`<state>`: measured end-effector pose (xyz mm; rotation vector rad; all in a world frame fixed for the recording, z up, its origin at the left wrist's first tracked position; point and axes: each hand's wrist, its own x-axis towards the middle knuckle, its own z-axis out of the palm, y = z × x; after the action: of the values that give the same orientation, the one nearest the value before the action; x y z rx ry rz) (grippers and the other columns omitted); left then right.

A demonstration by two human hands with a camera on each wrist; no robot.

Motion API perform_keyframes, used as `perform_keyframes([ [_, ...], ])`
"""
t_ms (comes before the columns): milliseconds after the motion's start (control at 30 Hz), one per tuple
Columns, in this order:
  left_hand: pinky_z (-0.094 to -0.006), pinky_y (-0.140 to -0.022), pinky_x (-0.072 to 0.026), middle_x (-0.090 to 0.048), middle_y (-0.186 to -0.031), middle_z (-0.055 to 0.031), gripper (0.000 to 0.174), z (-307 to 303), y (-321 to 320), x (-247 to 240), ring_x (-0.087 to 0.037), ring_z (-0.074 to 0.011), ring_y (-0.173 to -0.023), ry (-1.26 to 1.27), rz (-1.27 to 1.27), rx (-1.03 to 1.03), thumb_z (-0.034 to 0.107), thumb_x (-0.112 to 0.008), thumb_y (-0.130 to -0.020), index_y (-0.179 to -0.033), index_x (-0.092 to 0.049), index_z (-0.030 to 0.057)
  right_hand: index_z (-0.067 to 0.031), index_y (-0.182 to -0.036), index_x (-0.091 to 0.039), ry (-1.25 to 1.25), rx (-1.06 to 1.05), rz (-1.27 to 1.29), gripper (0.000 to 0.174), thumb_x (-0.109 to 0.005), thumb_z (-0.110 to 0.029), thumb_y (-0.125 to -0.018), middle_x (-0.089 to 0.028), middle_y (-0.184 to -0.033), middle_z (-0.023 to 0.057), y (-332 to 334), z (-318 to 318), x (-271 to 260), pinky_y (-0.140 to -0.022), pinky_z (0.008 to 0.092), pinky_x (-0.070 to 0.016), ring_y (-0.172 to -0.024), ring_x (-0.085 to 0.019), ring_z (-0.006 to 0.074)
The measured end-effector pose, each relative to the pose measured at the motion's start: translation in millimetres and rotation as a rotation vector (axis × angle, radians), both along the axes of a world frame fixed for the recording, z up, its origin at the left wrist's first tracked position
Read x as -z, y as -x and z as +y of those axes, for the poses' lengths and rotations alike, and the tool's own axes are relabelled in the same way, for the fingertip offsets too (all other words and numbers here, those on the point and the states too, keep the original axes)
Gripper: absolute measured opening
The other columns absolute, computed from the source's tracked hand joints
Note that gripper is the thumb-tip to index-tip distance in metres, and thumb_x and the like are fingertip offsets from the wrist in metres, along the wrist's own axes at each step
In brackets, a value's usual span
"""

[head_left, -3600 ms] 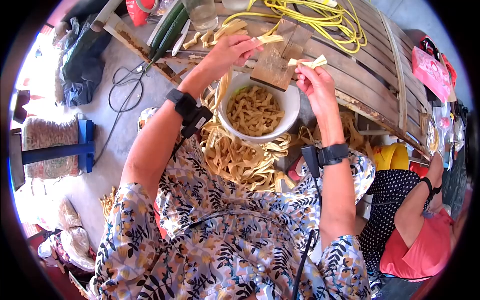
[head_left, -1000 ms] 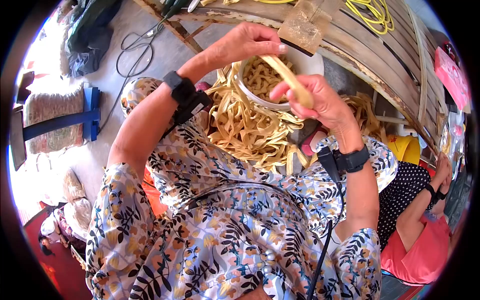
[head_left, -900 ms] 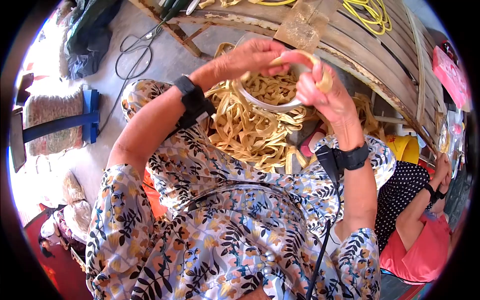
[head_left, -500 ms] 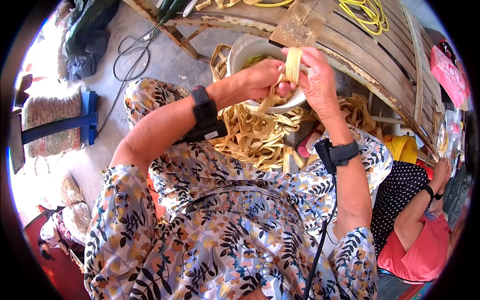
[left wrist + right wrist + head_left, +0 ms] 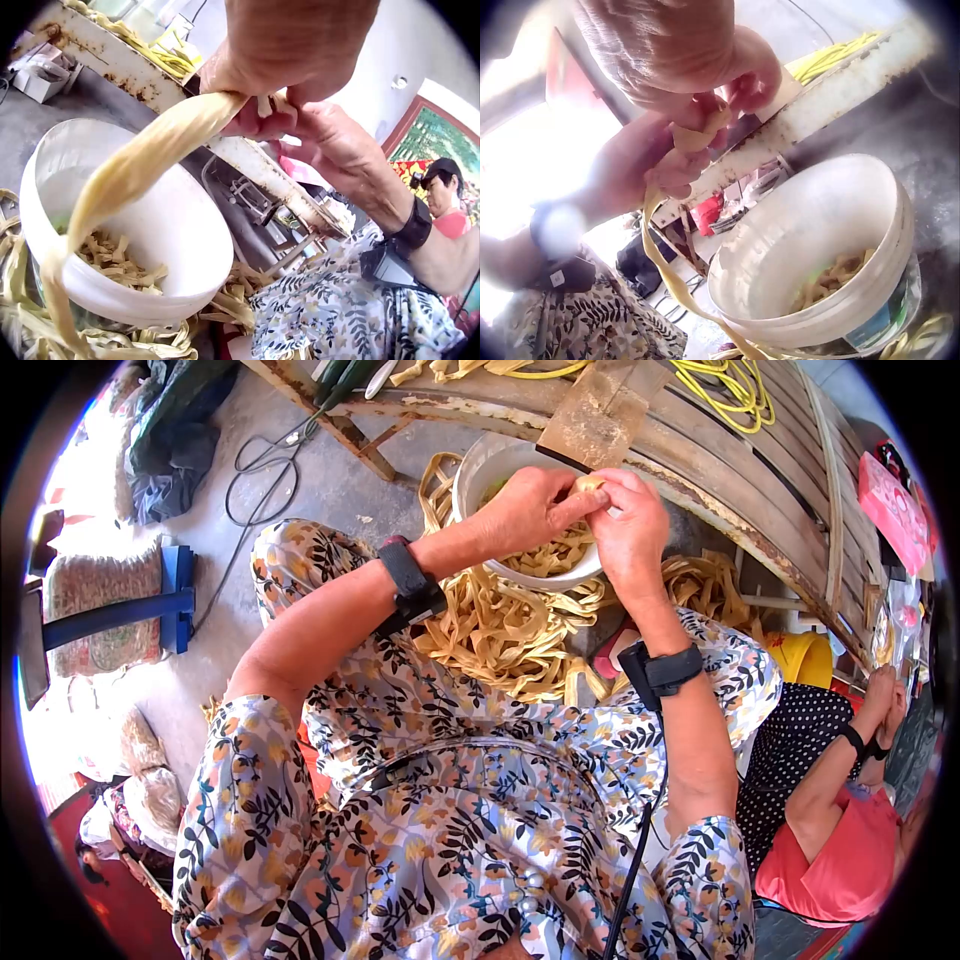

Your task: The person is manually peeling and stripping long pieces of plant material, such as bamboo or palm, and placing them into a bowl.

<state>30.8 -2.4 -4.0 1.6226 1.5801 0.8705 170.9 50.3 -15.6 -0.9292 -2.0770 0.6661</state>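
Above a white bucket (image 5: 475, 472), the left hand (image 5: 530, 510) and right hand (image 5: 635, 540) meet, thumbs and fingers pinching a small bit of pale yellow strip (image 5: 590, 484). From the left hand (image 5: 292, 52), the strip (image 5: 150, 157) hangs past the bucket's rim in the left wrist view. A loop of it (image 5: 696, 136) lies between the fingers of both hands in the right wrist view. Short knotted pieces (image 5: 548, 558) lie inside the bucket. Long loose strips (image 5: 495, 630) are heaped on the floor beside it. Fingers partly hide the held bit.
A slatted bench (image 5: 690, 480) with rusty edges stands beyond the bucket, bearing a wooden board (image 5: 592, 422), yellow cord (image 5: 725, 388) and a pink box (image 5: 890, 505). A yellow container (image 5: 803, 656) and a seated person (image 5: 835, 850) are at right; a blue-framed stool (image 5: 178, 600) at left.
The hands, apart at first with a piece in each, have come together over the bucket. The strip stretched between them, then looped around the right fingers; now only a small bit shows there.
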Motion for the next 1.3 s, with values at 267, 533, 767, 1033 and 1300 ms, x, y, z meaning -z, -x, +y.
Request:
perform_keyframes([
  [267, -0.0172, -0.044, -0.0226, -0.034, -0.060, 0.0076, 0.030, 1.1, 7.0, -11.2, -0.025, -0.0028, -0.047, 0.490, -1.049, -0.089, 0.031, -0.051, -0.087, -0.096, -0.057, 0.0029, 0.0035, -0.084, -0.064, 0.646, -0.038, 0.681, 0.012, -0.065, 0.002, -0.072, -0.060, -0.097, 0.0072, -10.8, 18.4, -14.5, -0.070, 0.0203, -0.0457, -0.079, -0.055, 0.0087],
  [533, -0.0163, -0.047, -0.0229, -0.037, -0.061, 0.0085, 0.025, -6.4, 20.5, -2.0, -0.028, -0.0017, -0.052, 0.380, -0.836, 0.118, 0.026, -0.048, -0.090, -0.088, -0.059, 0.0033, -0.0022, -0.096, -0.063, 0.969, -0.064, 0.590, 0.023, -0.065, -0.014, -0.076, -0.061, -0.091, 0.0038, -25.7, 28.3, -23.2, -0.069, 0.0224, -0.0502, -0.075, -0.057, 0.0090],
  [767, -0.0166, -0.046, -0.0227, -0.038, -0.060, 0.0083, 0.024, -6.9, 18.1, 4.3, -0.029, -0.0016, -0.051, 0.388, -0.802, 0.171, 0.025, -0.046, -0.090, -0.083, -0.057, 0.0046, -0.0021, -0.094, -0.059, 1.173, -0.401, 0.418, 0.027, -0.068, -0.018, -0.074, -0.052, -0.063, -0.0024, -10.1, 3.0, -27.4, -0.042, 0.0129, -0.0292, -0.051, -0.040, 0.0004],
  [1033, -0.0165, -0.043, -0.0234, -0.036, -0.055, 0.0079, 0.023, 0.5, 32.5, -0.9, -0.030, -0.0016, -0.047, 0.495, -1.019, 0.256, 0.023, -0.046, -0.090, -0.081, -0.055, 0.0045, 0.0005, -0.089, -0.060, 1.222, -0.251, 0.715, 0.015, -0.062, -0.006, -0.077, -0.049, -0.064, -0.0014, -14.8, 12.1, -21.4, -0.041, 0.0142, -0.0268, -0.049, -0.037, 0.0006],
  [1300, -0.0172, -0.048, -0.0303, -0.042, -0.059, 0.0051, 0.023, 25.5, 51.3, -28.1, -0.037, -0.0035, -0.052, 0.169, -0.401, 0.162, 0.022, -0.049, -0.089, -0.084, -0.058, 0.0020, 0.0010, -0.089, -0.058, 1.044, -0.158, 0.610, 0.019, -0.060, -0.016, -0.081, -0.053, -0.066, 0.0032, -8.3, 42.5, -46.0, -0.042, 0.0175, -0.0301, -0.049, -0.039, 0.0040],
])
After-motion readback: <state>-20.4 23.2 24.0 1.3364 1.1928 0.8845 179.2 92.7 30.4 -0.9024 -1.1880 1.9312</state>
